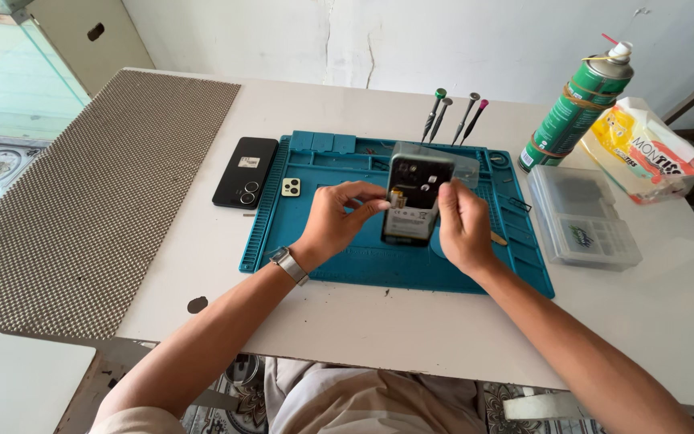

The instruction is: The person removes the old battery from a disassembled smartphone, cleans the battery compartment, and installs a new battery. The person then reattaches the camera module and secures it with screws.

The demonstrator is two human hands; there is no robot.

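An opened phone (pixel 413 201) with its back cover off shows a dark board and a pale battery. It is held upright above the teal repair mat (pixel 339 261). My left hand (pixel 337 221), with a watch on the wrist, grips the phone's left edge. My right hand (pixel 461 225) holds its right edge, thumb at the top. Whether a small tool is in the fingers cannot be seen.
A black back cover (pixel 245 171) and a small camera part (pixel 291 187) lie left of the mat. Several screwdrivers (pixel 451 116) stand at its far edge. A green spray can (pixel 578 104), a clear parts box (pixel 581 217) and a yellow-white bag (pixel 644 149) sit right. A woven mat (pixel 82 193) lies left.
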